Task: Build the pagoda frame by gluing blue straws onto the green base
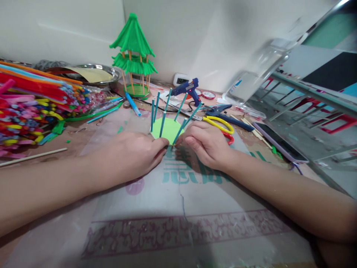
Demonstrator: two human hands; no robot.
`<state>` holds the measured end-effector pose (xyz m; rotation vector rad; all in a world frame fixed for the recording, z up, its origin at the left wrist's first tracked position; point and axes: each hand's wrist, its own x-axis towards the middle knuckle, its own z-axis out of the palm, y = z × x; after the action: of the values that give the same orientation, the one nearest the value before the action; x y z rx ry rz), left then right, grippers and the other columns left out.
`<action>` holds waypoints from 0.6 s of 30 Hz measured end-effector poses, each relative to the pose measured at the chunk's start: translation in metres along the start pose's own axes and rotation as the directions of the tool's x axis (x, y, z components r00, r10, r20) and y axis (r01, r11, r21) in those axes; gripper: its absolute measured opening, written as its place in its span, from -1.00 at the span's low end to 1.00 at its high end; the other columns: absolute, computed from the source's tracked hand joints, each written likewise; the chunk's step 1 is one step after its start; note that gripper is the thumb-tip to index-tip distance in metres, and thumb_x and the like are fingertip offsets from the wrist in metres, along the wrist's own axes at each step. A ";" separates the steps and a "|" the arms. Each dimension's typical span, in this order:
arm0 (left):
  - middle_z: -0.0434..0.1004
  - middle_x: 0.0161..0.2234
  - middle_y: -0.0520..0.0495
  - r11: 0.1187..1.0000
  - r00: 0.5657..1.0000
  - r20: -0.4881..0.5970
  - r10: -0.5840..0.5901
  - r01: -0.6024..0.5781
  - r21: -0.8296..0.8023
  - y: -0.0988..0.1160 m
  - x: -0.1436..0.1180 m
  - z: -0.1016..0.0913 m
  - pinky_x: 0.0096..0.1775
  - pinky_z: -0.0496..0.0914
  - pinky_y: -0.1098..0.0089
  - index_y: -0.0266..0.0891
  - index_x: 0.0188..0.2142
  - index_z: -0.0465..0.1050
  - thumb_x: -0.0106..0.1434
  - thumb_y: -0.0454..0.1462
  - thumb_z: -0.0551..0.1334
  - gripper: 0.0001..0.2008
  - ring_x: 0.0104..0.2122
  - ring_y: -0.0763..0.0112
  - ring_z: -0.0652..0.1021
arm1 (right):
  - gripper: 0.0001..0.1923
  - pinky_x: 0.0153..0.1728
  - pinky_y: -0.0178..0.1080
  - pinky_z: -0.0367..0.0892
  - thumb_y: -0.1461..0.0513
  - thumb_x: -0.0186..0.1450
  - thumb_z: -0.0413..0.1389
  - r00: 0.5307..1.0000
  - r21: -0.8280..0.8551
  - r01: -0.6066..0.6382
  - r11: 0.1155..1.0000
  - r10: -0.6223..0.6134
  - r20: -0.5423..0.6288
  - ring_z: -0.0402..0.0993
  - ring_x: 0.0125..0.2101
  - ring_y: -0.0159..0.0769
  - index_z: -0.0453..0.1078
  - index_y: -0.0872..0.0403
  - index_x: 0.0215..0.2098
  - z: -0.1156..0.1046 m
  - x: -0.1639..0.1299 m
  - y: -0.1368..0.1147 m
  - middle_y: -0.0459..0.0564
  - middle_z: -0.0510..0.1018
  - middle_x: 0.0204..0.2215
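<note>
A light green flat base [172,129] lies low on the work surface, with several teal sticks [163,124] standing up around its edge, some leaning outward. My left hand [136,150] is closed at the near left edge of the base, thumb and finger pinching it beside a front stick. At the near right edge my right hand [208,144] is also closed, its fingertips hidden behind the hand and next to another stick. Behind the base stands a green pagoda model [134,67] with tiered fuzzy roofs on wooden sticks.
A blue glue gun [188,89] with a red light rests behind the base. Scissors [220,124] and blue-handled pliers [231,115] lie right, near a phone [280,142]. Bundled pipe cleaners [36,111] fill the left. A clear plastic container [248,82] stands back right. Plastic sheeting [156,208] covers the front.
</note>
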<state>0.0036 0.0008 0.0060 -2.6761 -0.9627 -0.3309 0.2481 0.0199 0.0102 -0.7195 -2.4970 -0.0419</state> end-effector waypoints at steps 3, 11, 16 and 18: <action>0.63 -0.46 -0.09 1.000 1.000 0.012 -0.010 0.009 0.007 0.000 -0.001 0.000 -0.46 0.26 0.30 -0.17 -0.07 0.56 0.46 -0.17 0.00 -0.65 -0.49 0.18 0.61 | -0.55 -0.35 -0.18 0.29 0.05 0.55 -0.25 1.000 0.016 -0.014 1.000 0.014 0.018 0.41 -0.36 -0.23 0.34 0.05 -0.28 0.001 0.001 0.002 0.02 0.46 -0.41; 0.63 -0.45 -0.11 1.000 0.999 0.039 -0.022 0.023 -0.016 -0.001 -0.001 -0.001 -0.47 0.26 0.33 -0.18 -0.05 0.56 0.46 -0.16 0.03 -0.66 -0.49 0.22 0.61 | -0.68 -0.35 -0.21 0.29 0.13 0.53 -0.15 0.995 0.095 -0.028 0.995 0.037 -0.094 0.41 -0.38 -0.28 0.30 0.03 -0.31 0.003 0.000 0.001 -0.03 0.48 -0.44; 0.64 -0.43 -0.11 0.998 0.997 0.071 -0.022 0.026 -0.055 0.000 0.000 -0.005 -0.47 0.26 0.32 -0.16 -0.07 0.56 0.46 -0.19 0.04 -0.69 -0.47 0.19 0.62 | -0.88 -0.43 -0.32 0.30 0.23 0.46 0.05 0.966 0.147 -0.047 0.988 0.082 -0.245 0.40 -0.47 -0.41 0.34 0.03 -0.27 -0.009 0.003 -0.012 -0.11 0.52 -0.43; 0.63 -0.46 -0.08 0.995 0.998 0.057 -0.027 0.032 -0.091 0.001 0.001 -0.010 -0.50 0.23 0.33 -0.13 -0.09 0.55 0.46 -0.19 0.03 -0.69 -0.52 0.21 0.59 | -0.89 -0.47 -0.34 0.28 0.24 0.45 0.07 0.958 0.134 -0.007 0.991 0.045 -0.282 0.37 -0.52 -0.44 0.36 0.02 -0.27 -0.024 0.005 -0.020 -0.14 0.50 -0.49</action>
<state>0.0037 -0.0030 0.0152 -2.7700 -1.0288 -0.3152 0.2470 0.0012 0.0356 -0.6424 -2.1920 0.0271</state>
